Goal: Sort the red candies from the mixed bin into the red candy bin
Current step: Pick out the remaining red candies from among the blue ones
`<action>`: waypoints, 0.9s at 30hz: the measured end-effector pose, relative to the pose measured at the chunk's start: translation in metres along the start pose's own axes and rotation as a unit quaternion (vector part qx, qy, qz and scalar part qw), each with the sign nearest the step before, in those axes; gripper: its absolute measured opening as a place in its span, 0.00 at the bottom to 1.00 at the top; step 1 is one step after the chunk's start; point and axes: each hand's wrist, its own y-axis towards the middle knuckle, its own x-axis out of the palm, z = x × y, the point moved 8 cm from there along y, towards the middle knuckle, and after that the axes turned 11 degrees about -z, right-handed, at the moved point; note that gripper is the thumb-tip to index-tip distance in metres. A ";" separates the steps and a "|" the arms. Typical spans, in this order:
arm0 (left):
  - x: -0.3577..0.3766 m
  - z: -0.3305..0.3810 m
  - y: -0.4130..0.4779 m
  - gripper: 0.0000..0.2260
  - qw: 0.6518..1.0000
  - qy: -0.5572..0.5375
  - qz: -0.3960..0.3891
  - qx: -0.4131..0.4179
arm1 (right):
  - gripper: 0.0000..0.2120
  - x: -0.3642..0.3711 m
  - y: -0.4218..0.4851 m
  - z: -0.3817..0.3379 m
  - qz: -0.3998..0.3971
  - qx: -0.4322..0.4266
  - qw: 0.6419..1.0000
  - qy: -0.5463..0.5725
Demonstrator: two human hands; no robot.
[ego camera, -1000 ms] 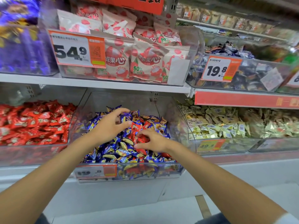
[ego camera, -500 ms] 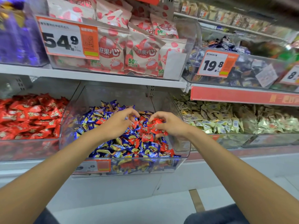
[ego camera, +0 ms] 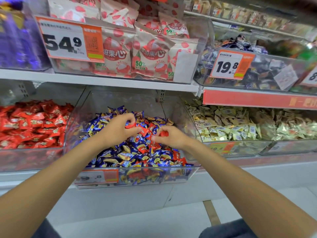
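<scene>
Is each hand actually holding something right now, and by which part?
Yes. The left hand pinches a red candy in its curled fingertips; the right hand grips a second red candy. Which part of each wrapper is hidden.

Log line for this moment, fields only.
phase: picking | left hand: pinches red candy | right hand: pinches second red candy | both over mixed bin | red candy bin: adjacent, left
</scene>
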 end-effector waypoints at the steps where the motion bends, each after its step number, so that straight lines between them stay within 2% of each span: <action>1: -0.004 0.001 -0.001 0.05 1.000 -0.015 0.002 0.001 | 0.17 0.009 0.004 0.004 -0.025 0.012 0.999 -0.032; 2: -0.007 0.001 -0.002 0.03 1.000 -0.021 0.002 0.002 | 0.16 0.017 0.007 0.007 -0.048 0.024 0.997 -0.063; 4: -0.014 -0.003 -0.003 0.11 1.000 0.006 0.021 -0.006 | 0.10 0.024 0.009 0.010 -0.073 0.027 0.993 -0.083; 8: -0.052 -0.012 -0.010 0.07 0.984 0.105 0.141 -0.033 | 0.08 0.018 0.008 0.004 -0.074 0.011 0.996 -0.038; 10: -0.055 -0.030 -0.010 0.14 0.979 0.148 0.115 -0.077 | 0.06 0.021 0.010 0.004 -0.075 0.003 0.995 -0.073; 12: -0.046 -0.050 -0.010 0.20 0.976 0.165 0.054 -0.130 | 0.11 0.027 0.013 0.006 -0.074 -0.002 0.993 -0.096; 14: -0.036 -0.060 -0.011 0.19 0.969 0.184 0.025 -0.163 | 0.13 0.030 0.016 0.009 -0.065 0.001 0.993 -0.096; 16: -0.035 -0.061 -0.012 0.12 0.969 0.178 0.041 -0.166 | 0.10 0.030 0.018 0.011 -0.065 -0.002 0.994 -0.087; 18: -0.037 -0.060 -0.015 0.09 0.972 0.156 0.061 -0.164 | 0.07 0.031 0.018 0.011 -0.072 -0.008 0.995 -0.074; 23: -0.042 -0.042 -0.020 0.12 0.976 0.140 0.104 -0.133 | 0.15 0.008 0.003 -0.003 -0.018 -0.031 0.999 0.020; 27: -0.043 -0.026 -0.019 0.13 0.985 0.101 0.113 -0.081 | 0.14 -0.013 -0.006 -0.019 0.013 -0.067 0.996 0.059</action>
